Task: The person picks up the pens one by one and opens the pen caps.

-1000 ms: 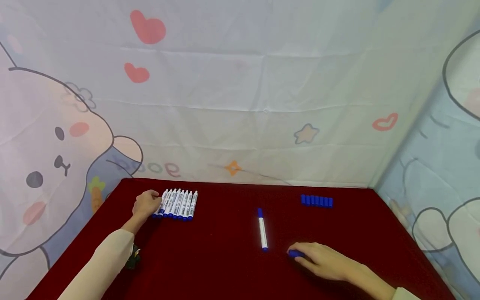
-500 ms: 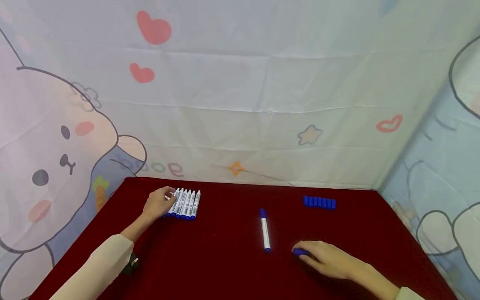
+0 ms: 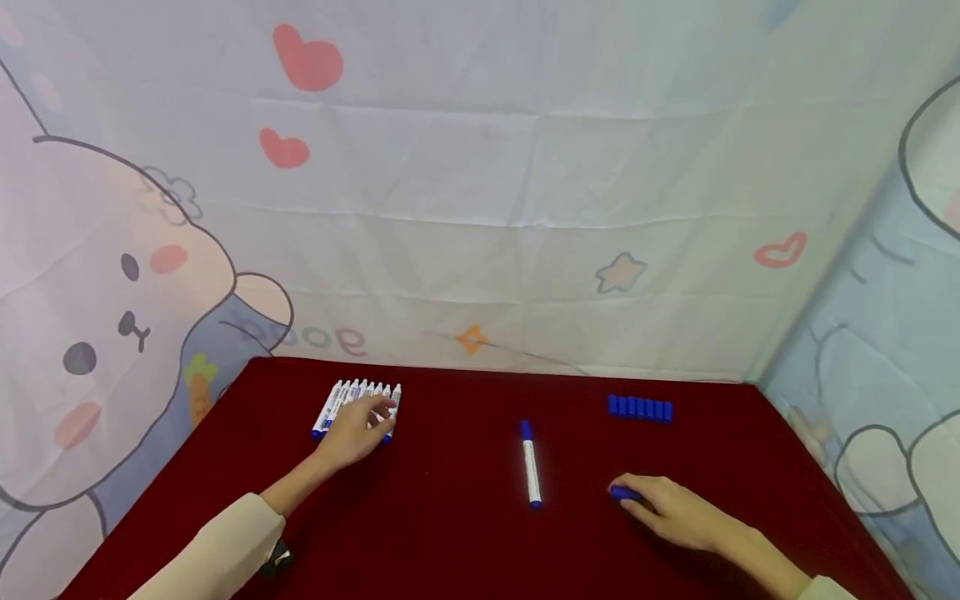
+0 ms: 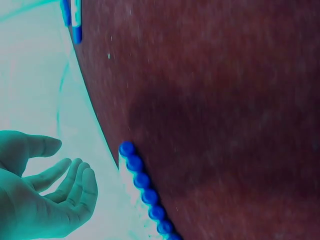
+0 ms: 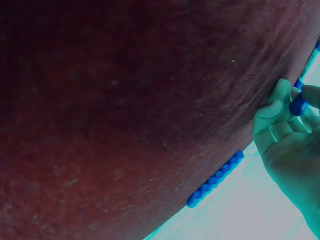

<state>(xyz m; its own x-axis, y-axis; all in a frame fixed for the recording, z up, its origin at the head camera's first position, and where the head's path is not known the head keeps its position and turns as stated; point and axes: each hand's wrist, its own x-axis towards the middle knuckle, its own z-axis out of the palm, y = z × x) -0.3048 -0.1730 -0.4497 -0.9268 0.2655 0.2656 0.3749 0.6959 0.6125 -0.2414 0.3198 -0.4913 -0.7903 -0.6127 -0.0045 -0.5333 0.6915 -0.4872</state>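
A row of several white markers [image 3: 327, 412] with blue ends lies at the left of the dark red table. My left hand [image 3: 356, 433] is over the right part of this row and hides some of it; its fingers are loosely bent around nothing, as the left wrist view shows. A blue marker cap [image 3: 624, 493] is pinched between the thumb and fingers of my right hand [image 3: 678, 512], low over the table. Between the hands lies a single white marker [image 3: 531, 467] with its blue cap end pointing away from me.
Several blue caps [image 3: 640, 408] stand side by side in a row at the back right. A small dark object [image 3: 277, 558] shows beside my left sleeve. Behind the table's far edge hangs a printed cloth [image 3: 540, 225].
My left hand has moved right along the marker row, from its left end to its right part. My right hand has shifted slightly right, still holding the blue cap.
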